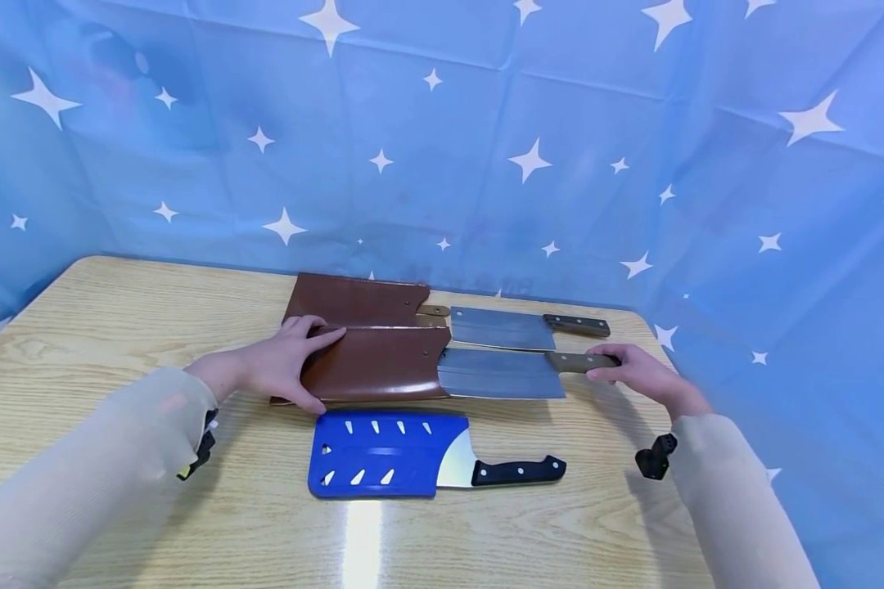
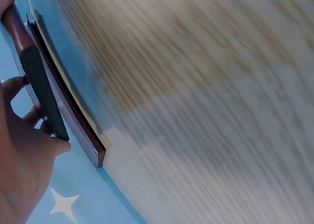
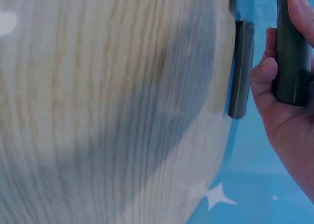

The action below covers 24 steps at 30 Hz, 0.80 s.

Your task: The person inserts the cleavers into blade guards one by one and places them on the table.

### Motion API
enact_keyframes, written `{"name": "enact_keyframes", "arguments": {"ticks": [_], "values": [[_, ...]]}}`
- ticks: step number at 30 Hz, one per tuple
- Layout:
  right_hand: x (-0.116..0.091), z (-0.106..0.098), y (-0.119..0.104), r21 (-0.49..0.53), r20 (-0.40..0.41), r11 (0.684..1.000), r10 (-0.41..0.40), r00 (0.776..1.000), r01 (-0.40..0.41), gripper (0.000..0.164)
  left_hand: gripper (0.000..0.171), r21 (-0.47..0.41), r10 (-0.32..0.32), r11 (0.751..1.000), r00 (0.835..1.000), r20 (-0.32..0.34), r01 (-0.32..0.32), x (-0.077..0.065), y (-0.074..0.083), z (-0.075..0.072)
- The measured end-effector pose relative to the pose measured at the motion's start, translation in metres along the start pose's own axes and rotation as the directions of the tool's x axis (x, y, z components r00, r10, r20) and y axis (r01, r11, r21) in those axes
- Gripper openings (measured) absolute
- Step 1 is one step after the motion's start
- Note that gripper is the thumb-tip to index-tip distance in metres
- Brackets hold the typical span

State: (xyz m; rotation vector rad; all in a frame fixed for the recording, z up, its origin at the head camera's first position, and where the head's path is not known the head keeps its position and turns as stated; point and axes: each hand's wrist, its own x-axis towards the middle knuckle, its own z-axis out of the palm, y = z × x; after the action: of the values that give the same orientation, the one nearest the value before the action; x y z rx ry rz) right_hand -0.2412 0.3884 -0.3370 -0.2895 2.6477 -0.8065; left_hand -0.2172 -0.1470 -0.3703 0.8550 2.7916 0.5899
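Observation:
My left hand [image 1: 295, 360] grips the left end of a brown leather knife sheath [image 1: 383, 366], thumb at its near edge and fingers at the far one. In the left wrist view that hand [image 2: 27, 160] pinches the sheath's dark end [image 2: 44, 96]. With my right hand [image 1: 639, 375] I hold a cleaver [image 1: 501, 376] by its wooden handle, the blade pointing left. The blade's front edge meets the sheath's mouth; whether any of it is inside, I cannot tell. The right wrist view shows the fingers [image 3: 267, 77] wrapped round the handle [image 3: 292, 52].
Behind lie a second brown sheath [image 1: 361, 301] with a strap [image 1: 433, 311] and a second cleaver [image 1: 501, 327]. In front lies a black-handled cleaver [image 1: 519, 472] in a blue slotted cover [image 1: 383, 458]. The wooden table [image 1: 214, 523] ends against a blue starry cloth [image 1: 442, 164].

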Motion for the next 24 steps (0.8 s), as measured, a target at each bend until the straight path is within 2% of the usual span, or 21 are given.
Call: {"name": "enact_keyframes", "arguments": {"ticks": [12, 24], "values": [[0.006, -0.001, -0.014, 0.001, -0.011, 1.000, 0.000, 1.000, 0.000, 0.061, 0.110, -0.009, 0.024, 1.000, 1.000, 0.005, -0.024, 0.005, 0.014, -0.005], [0.012, 0.004, -0.029, -0.066, -0.038, 0.998, -0.008, 0.999, 0.005, 0.064, 0.109, -0.002, 0.049, 0.999, 0.999, 0.016, -0.049, 0.012, 0.025, -0.008]]}}
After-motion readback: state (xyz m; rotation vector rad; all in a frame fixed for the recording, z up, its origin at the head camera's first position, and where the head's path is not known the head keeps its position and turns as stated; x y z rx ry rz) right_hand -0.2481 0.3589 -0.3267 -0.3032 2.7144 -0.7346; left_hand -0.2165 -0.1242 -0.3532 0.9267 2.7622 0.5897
